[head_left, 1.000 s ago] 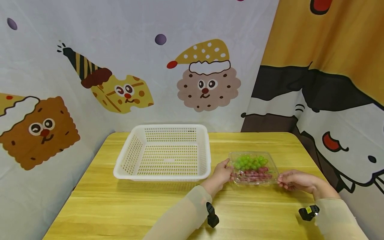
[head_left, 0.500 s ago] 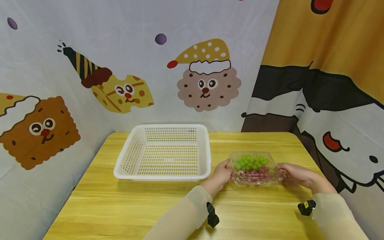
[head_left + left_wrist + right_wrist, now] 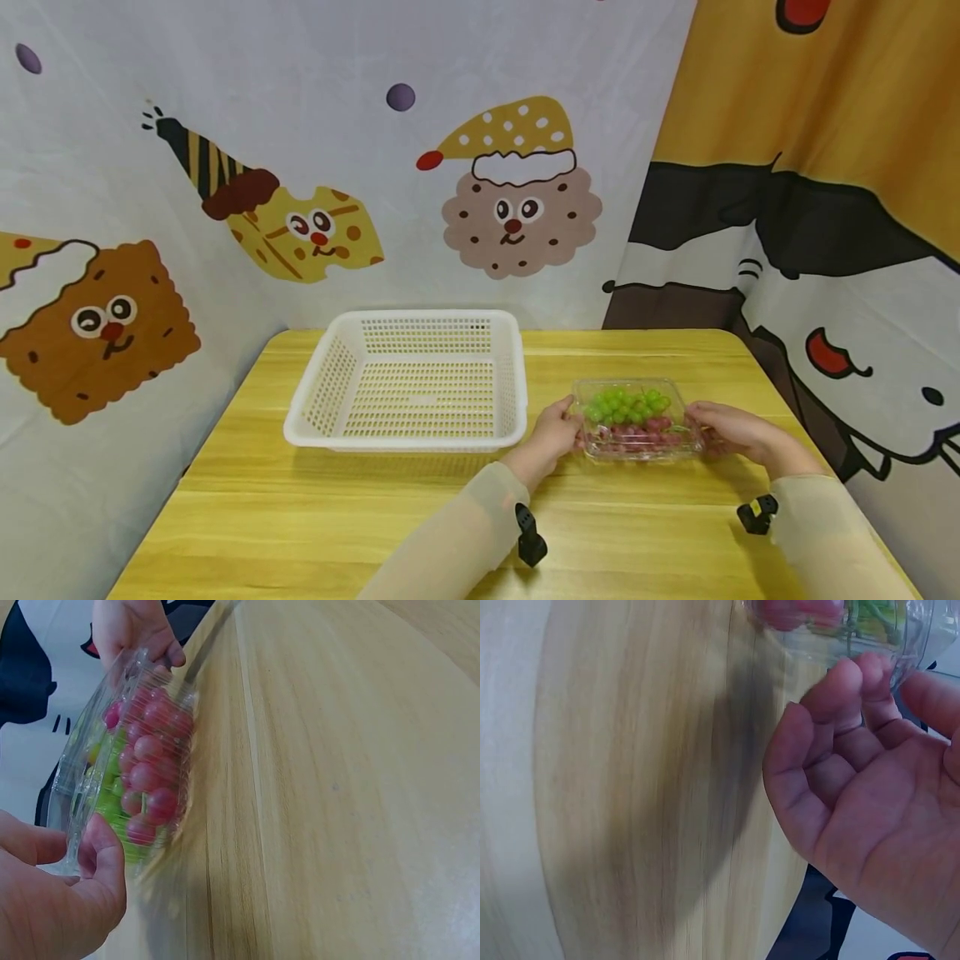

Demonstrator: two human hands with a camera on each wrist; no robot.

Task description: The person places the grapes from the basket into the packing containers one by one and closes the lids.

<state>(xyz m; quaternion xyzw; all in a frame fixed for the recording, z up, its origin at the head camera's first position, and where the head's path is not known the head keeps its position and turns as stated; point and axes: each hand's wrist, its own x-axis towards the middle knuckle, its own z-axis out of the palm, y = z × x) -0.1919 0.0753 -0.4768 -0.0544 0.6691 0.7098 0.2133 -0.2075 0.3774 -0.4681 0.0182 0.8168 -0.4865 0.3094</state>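
Note:
A clear plastic box sits on the right part of the table, with green grapes at its far side and red grapes at its near side. My left hand pinches the box's left edge between thumb and fingers. At the opposite end, my right hand holds the right edge. In the left wrist view, the box wall stands between the left thumb and a curled finger. The right wrist view shows the right hand's fingers bent at the box's corner, the thumb on its other side.
An empty white perforated plastic basket stands left of the box, near the table's back edge. Underneath is a wooden table. Cartoon-printed cloth hangs behind and on both sides. A black wrist camera sits on the left sleeve.
My right hand has shifted left and slightly farther along the box's right edge, its forearm following. The left hand, box and basket stay where they were.

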